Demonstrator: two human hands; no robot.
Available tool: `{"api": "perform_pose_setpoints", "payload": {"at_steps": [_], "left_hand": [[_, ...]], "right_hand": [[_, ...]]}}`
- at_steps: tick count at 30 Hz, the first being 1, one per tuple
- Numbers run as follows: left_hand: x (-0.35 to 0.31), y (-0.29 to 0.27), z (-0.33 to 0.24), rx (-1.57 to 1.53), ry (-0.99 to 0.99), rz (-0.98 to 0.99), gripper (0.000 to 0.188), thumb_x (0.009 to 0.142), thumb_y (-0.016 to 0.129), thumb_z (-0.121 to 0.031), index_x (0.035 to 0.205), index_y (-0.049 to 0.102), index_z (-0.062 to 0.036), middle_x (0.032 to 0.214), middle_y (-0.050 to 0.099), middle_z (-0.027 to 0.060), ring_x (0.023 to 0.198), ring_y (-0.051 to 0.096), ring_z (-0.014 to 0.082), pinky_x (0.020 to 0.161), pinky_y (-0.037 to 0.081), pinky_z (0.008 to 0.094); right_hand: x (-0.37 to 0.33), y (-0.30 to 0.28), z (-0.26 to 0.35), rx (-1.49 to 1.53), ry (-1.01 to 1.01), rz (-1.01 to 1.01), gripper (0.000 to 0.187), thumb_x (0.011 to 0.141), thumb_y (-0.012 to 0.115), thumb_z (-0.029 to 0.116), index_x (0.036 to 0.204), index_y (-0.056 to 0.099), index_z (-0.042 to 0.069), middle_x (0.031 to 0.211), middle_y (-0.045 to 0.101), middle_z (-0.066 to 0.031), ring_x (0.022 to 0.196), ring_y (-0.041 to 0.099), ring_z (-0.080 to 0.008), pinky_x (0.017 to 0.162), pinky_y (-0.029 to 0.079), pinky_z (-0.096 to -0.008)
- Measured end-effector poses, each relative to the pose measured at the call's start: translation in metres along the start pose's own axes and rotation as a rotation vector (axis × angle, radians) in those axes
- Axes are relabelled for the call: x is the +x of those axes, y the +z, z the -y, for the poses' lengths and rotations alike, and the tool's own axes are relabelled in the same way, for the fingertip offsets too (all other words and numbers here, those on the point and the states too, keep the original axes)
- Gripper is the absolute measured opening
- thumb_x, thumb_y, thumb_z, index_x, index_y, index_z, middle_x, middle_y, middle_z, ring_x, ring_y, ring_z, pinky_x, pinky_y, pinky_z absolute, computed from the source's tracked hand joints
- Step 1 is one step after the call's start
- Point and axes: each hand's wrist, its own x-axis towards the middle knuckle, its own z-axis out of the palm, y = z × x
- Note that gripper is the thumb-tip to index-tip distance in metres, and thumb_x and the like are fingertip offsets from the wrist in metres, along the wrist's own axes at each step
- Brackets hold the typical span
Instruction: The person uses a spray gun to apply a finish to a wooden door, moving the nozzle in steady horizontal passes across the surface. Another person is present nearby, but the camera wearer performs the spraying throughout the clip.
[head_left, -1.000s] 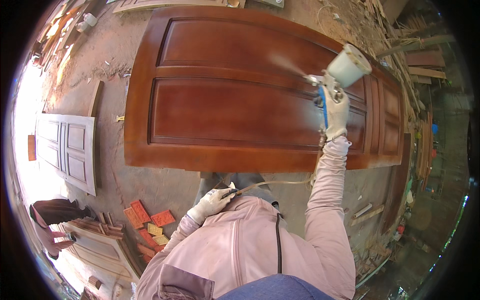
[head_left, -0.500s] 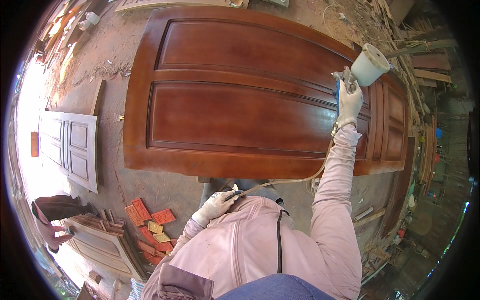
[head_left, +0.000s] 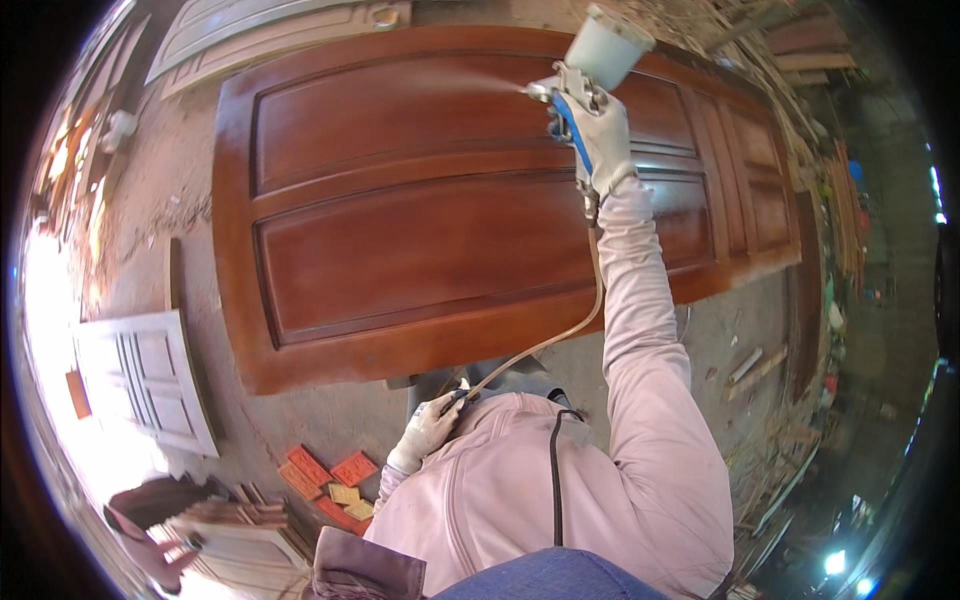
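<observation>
A spray gun with a pale cup on top is gripped in my gloved right hand. It is held above the upper part of a reddish-brown panelled wooden door, and a fine mist leaves its nozzle toward the left. From the gun's handle a thin tan hose curves down to my waist. There my gloved left hand is closed around the hose, close to my body. The door lies flat and raised in front of me, its panels glossy in places.
A pale panelled door stands at the left. Red and yellow carved blocks lie on the floor at lower left. Near them another person's hand is beside stacked panels. More pale panels lie beyond the door.
My right hand has swung the spray gun left and farther out over the door, and mist now shows at the nozzle. My left hand still holds the hose at my waist.
</observation>
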Motion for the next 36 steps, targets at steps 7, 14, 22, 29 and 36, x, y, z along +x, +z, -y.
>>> {"api": "perform_pose_setpoints", "payload": {"at_steps": [7,14,22,29,36], "left_hand": [[0.022,0.011,-0.007,0.082,0.002,0.199,0.028,0.094,0.057,-0.017,0.115,0.063,0.0009,0.099,0.067,0.0240,0.094,0.065,0.0398,0.078,0.051,0.0424],[0.055,0.058,-0.039,0.203,0.179,0.239,0.028,0.094,0.059,-0.017,0.114,0.062,0.0023,0.099,0.066,0.0250,0.092,0.063,0.0411,0.077,0.051,0.0444],[0.141,0.185,-0.075,0.176,0.010,0.288,0.032,0.097,0.057,-0.021,0.118,0.062,0.0020,0.108,0.066,0.0222,0.102,0.062,0.0373,0.088,0.049,0.0403],[0.181,0.266,-0.112,0.278,-0.087,0.370,0.039,0.099,0.051,-0.030,0.119,0.061,0.0015,0.111,0.065,0.0240,0.104,0.062,0.0385,0.089,0.048,0.0412],[0.189,0.347,-0.115,0.127,-0.037,0.574,0.040,0.100,0.049,-0.032,0.120,0.059,0.0014,0.109,0.065,0.0217,0.096,0.063,0.0362,0.085,0.048,0.0392]], "right_hand": [[-0.077,-0.110,-0.009,-0.165,0.047,-0.263,0.022,0.090,0.067,0.014,0.108,0.067,0.002,0.086,0.072,-0.0056,0.076,0.069,-0.0146,0.064,0.054,-0.0256],[-0.099,-0.244,-0.030,-0.150,0.049,-0.471,0.019,0.090,0.067,0.012,0.105,0.069,-0.001,0.085,0.069,-0.0033,0.068,0.063,-0.0084,0.060,0.052,-0.0263],[-0.060,-0.395,-0.069,-0.063,-0.004,-0.434,0.027,0.090,0.067,0.015,0.109,0.065,-0.004,0.094,0.071,-0.0106,0.079,0.064,-0.0142,0.076,0.051,-0.0306],[-0.129,-0.512,-0.066,-0.456,-0.242,-0.714,0.033,0.092,0.065,0.013,0.120,0.060,-0.005,0.110,0.068,-0.0135,0.098,0.065,-0.0154,0.084,0.050,-0.0302],[-0.318,-0.592,-0.079,-0.263,0.105,-0.794,0.035,0.095,0.060,0.010,0.126,0.055,-0.005,0.121,0.063,-0.0115,0.108,0.062,-0.0217,0.095,0.049,-0.0308]]}}
